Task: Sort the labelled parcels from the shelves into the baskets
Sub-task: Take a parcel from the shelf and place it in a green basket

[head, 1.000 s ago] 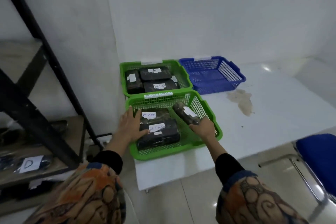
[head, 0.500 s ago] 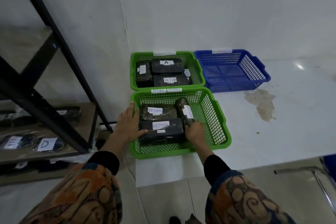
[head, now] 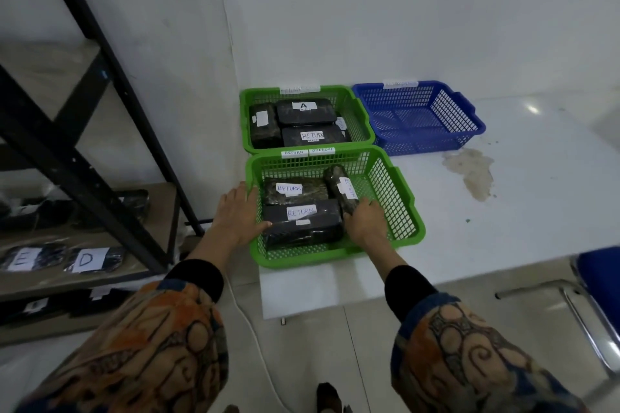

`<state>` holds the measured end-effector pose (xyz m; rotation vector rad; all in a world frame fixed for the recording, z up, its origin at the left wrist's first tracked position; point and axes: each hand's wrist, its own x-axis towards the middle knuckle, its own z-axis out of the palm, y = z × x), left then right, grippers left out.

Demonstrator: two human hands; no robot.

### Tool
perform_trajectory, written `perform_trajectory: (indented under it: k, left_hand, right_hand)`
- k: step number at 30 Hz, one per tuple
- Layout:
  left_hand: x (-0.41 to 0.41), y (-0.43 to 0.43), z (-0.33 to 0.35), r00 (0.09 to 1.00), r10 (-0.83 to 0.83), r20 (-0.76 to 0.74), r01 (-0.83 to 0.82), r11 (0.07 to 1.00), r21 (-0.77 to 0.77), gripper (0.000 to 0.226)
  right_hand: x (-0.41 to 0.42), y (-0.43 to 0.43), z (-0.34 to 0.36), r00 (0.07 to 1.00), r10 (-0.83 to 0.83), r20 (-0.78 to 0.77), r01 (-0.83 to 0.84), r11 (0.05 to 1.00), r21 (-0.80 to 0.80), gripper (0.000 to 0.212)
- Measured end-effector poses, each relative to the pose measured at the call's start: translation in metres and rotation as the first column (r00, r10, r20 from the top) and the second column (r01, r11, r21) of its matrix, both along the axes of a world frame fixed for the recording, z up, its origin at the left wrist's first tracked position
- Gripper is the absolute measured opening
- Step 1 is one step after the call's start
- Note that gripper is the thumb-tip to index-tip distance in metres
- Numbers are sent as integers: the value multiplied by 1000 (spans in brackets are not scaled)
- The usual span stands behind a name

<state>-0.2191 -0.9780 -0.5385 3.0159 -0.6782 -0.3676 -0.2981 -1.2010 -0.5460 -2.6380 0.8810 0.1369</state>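
Our left hand (head: 240, 214) lies flat on the left rim of the near green basket (head: 302, 258). Its fingers are straight and grasp nothing, and the thumb reaches over the rim to touch the front parcel (head: 302, 223). Our right hand (head: 365, 221) is inside this basket, fingers curled round the near end of the upended parcel (head: 339, 186). That parcel stands tilted on its long edge, just right of the two flat ones. The front parcel lies flat against the basket's near wall, its RETURN label facing up. The rear parcel (head: 295, 191), also marked RETURN, lies flat just behind it. We cannot read the upended parcel's label for certain. Two paper tags (head: 307, 151) on the basket's back rim read RETURN and OVERDUE.

Touching that back rim stands the far green basket (head: 360, 117). It holds a parcel marked A (head: 305, 111), a parcel marked RETURN (head: 313, 137) and a third parcel (head: 263, 124) along its left wall. Behind and to the right of the near green basket sits the blue basket (head: 449, 111). All three rest on the white table (head: 520, 228), which bears a brownish stain (head: 473, 171) to the right of the near green basket. Well to that basket's left stands the black shelf rack (head: 84, 151), carrying a parcel labelled E (head: 20, 258) and a parcel labelled D (head: 89, 260).
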Motion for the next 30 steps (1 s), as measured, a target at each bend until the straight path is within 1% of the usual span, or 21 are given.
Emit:
perform_trajectory:
  k: [3, 6, 8, 11, 17, 23, 25, 30]
  left_hand:
    - [-13, 8, 4, 1000, 8, 13, -7, 1000, -28, 85]
    - [-32, 21, 11, 999, 12, 33, -11, 999, -43, 77]
    - [-48, 34, 14, 999, 19, 42, -18, 1000, -20, 73]
    - [-73, 58, 16, 998, 34, 56, -35, 999, 18, 70]
    - [-143, 120, 22, 981, 176, 79, -177, 984, 4, 63]
    - [-223, 192, 24, 948, 314, 58, -317, 947, 56, 66]
    - [-245, 214, 27, 929, 367, 38, -369, 926, 85, 68]
    - [-279, 272, 31, 877, 480, 29, -481, 873, 85, 70]
  right_hand:
    - [-11, 14, 8, 997, 60, 58, -57, 996, -61, 46]
    - [-25, 37, 15, 988, 127, 88, -121, 990, -65, 49]
    - [-35, 54, 19, 981, 176, 83, -171, 983, -61, 52]
    - [-52, 79, 26, 964, 253, 76, -248, 966, -70, 49]
    - [-93, 135, 38, 896, 428, 118, -422, 904, -68, 45]
    - [-141, 202, 39, 795, 571, 206, -575, 817, -46, 39]
    - [-154, 225, 39, 765, 612, 201, -618, 785, -39, 39]
    - [-170, 286, 40, 706, 687, 172, -697, 717, -8, 41]
